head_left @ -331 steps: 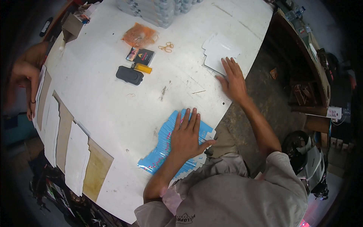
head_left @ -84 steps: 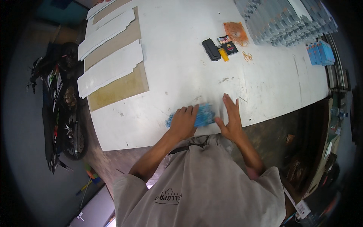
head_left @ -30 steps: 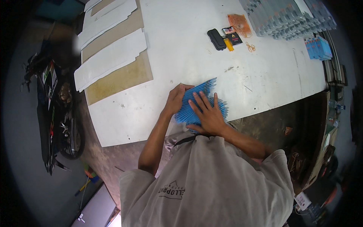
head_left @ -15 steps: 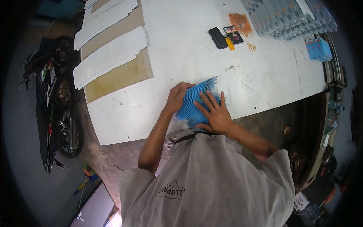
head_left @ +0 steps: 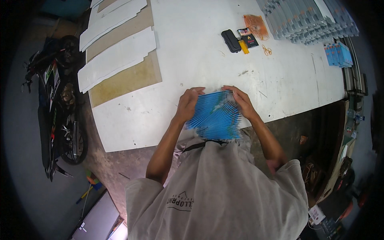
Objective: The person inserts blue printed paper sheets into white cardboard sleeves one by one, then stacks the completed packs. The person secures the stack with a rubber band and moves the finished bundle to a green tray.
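Far out left, well clear of the left hand and past the table's edge, there's a motorbike [head_left: 60,108]. Coming in closer, on the table [head_left: 168,68], white sheets [head_left: 120,60] lie in overlapping rows, beyond and to the left of that hand, with a tan board [head_left: 128,86] showing along their near side.

And here's the left hand [head_left: 187,105] itself: part-closed, fingers bent over the far-left corner, and it has hold of the blue cards [head_left: 214,118]. That's the centre of things, the cards sitting directly between the two hands, fanned into tight ridges, their near end close up against the grey shirt [head_left: 218,180]. The ridges slant across the upper part and run flatter nearer the body.

Straight out beyond the right hand lies a black case [head_left: 231,41], then a yellow lighter [head_left: 243,47] touching its side. Now the right hand [head_left: 241,102]: half open and cupped along the right side of the cards, fingertips at their far corner; whether it grips or merely steadies, I can't tell.

Beyond that hand again, a dark pack [head_left: 249,41] right by the lighter, an orange bag [head_left: 256,27] just behind it, and rubber bands [head_left: 267,50] a little nearer. Farther off to its right, big grey stacks [head_left: 308,24] fill the table's far corner, and just on their near side, well away from the right hand, stand blue bundles [head_left: 338,54].
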A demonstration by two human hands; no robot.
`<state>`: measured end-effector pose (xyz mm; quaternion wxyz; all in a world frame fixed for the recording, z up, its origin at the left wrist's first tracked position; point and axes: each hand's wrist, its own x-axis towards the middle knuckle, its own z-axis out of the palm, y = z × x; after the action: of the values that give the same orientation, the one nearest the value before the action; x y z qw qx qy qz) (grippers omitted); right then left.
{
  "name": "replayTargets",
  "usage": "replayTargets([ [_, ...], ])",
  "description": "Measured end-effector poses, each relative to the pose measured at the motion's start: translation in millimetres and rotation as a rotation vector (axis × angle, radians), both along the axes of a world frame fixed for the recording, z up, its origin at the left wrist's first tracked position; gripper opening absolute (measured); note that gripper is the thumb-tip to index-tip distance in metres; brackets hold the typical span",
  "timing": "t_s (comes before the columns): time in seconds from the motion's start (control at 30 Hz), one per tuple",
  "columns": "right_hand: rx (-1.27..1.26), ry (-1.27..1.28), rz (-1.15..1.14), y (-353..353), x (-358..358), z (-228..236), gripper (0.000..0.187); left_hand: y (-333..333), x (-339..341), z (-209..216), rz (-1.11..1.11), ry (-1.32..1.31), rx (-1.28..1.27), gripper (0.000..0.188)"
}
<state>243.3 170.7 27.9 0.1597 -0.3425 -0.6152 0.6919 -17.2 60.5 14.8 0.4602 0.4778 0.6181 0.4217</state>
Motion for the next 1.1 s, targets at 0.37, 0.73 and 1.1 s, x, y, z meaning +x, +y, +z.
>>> replayTargets([
  [0.37, 0.138, 0.138, -0.156, -30, -10, -9, 0.101, -27, 13, -20, 0.028, -0.008, 0.275, 0.099],
  [0.73, 0.263, -0.009, -0.188, 8, -34, -14, 0.054, 28, 10, -10, 0.154, 0.303, 0.144, 0.063],
  [1.1, 0.252, 0.144, -0.257, -57, -9, -13, 0.104, -31, 34, 2, 0.051, 0.075, 0.283, 0.085],
])
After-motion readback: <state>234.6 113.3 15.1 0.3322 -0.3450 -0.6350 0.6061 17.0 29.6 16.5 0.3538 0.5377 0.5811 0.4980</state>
